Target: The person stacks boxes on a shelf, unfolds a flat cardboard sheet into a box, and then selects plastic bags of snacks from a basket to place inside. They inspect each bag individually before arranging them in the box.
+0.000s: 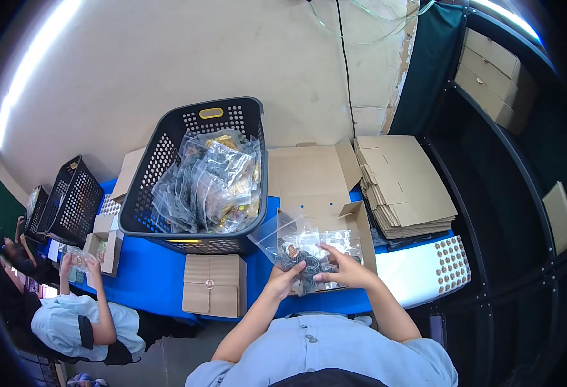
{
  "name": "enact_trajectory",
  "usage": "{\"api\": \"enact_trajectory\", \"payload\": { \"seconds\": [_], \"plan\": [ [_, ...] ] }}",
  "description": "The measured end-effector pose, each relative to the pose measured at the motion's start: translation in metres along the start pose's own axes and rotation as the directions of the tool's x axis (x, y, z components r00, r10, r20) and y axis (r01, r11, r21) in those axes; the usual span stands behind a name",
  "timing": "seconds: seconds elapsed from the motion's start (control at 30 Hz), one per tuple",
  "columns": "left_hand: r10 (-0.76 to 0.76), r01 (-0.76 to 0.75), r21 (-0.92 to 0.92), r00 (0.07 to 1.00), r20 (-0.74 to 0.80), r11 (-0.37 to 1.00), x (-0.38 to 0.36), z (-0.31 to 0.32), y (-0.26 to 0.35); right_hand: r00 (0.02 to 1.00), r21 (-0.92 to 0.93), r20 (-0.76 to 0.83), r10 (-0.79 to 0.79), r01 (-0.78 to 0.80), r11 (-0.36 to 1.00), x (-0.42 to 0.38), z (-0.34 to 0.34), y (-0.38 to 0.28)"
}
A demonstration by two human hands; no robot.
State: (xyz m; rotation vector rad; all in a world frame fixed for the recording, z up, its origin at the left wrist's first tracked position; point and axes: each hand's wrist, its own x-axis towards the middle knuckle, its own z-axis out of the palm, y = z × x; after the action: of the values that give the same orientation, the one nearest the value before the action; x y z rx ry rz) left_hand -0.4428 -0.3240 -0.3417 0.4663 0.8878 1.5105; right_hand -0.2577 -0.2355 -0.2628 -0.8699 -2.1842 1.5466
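My left hand (285, 281) grips the lower left edge of a clear plastic bag (272, 240), thumb on top. Dark ring-shaped pieces (307, 264) fill the bag's lower part, and a small brownish round sticker shows on it. On the bag's right side is my right hand (350, 269), with thumb and forefinger spread apart at the dark pieces. Beneath both hands stands an open cardboard box (365, 235) with its lid (306, 169) folded back toward the wall. Another clear bag (341, 242) lies in the box behind my right fingers.
A black basket (262, 187) heaped with filled bags stands at the left, behind a closed box (209, 303). Flattened cardboard (409, 184) is stacked at the right, near a sticker sheet (412, 271). Black shelving (490, 213) bounds the right side. Another person (77, 326) works at far left.
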Motion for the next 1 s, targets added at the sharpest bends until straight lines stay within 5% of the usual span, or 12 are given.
{"api": "enact_trajectory", "payload": {
  "seconds": [0.17,0.23,0.37,0.43,0.57,0.6,0.63,0.7,0.73,0.87,1.0],
  "plan": [
    [0.063,-0.063,0.027,0.998,0.013,0.998,0.003,0.003,0.001,0.998,0.104,-0.063,-0.023,0.03,0.994,0.005,0.018,0.046],
    [0.026,-0.026,0.001,0.998,-0.049,1.0,0.002,0.006,0.0,0.996,0.237,-0.019,0.082,-0.076,0.969,-0.001,0.017,0.026],
    [-0.008,0.008,-0.046,1.0,-0.008,0.999,0.001,0.002,0.003,0.983,0.221,-0.026,0.18,-0.17,0.96,-0.004,0.023,0.022],
    [-0.038,0.04,0.102,0.999,-0.02,0.994,0.005,-0.005,0.002,0.989,-0.103,0.111,0.099,-0.088,0.991,-0.006,0.033,0.028],
    [-0.025,0.029,0.16,0.999,-0.027,0.987,-0.001,-0.003,0.011,0.994,-0.164,0.112,-0.01,0.029,0.986,-0.002,0.028,0.037],
    [0.016,-0.015,0.243,1.0,-0.002,0.97,-0.003,-0.002,0.012,0.994,0.122,-0.031,0.106,-0.102,0.987,-0.003,0.033,0.034],
    [0.015,-0.013,0.241,1.0,-0.005,0.97,-0.004,-0.001,0.011,0.994,0.123,-0.028,0.108,-0.104,0.987,0.0,0.033,0.036],
    [0.071,-0.142,0.497,0.985,0.16,0.856,-0.006,0.001,0.009,0.992,0.438,-0.104,0.067,-0.015,0.899,0.011,0.033,0.04],
    [0.003,-0.093,0.574,0.988,0.155,0.814,-0.008,-0.001,0.005,0.984,0.554,-0.147,0.097,0.0,0.833,0.01,0.035,0.031],
    [-0.043,-0.104,0.511,0.962,0.268,0.853,-0.011,0.003,0.011,0.965,0.68,-0.222,0.137,0.053,0.732,0.015,0.035,0.03],
    [0.042,-0.147,0.475,0.974,0.224,0.868,-0.015,0.017,0.015,0.942,0.748,-0.235,0.241,0.016,0.664,0.011,0.042,0.033]
  ]
}}
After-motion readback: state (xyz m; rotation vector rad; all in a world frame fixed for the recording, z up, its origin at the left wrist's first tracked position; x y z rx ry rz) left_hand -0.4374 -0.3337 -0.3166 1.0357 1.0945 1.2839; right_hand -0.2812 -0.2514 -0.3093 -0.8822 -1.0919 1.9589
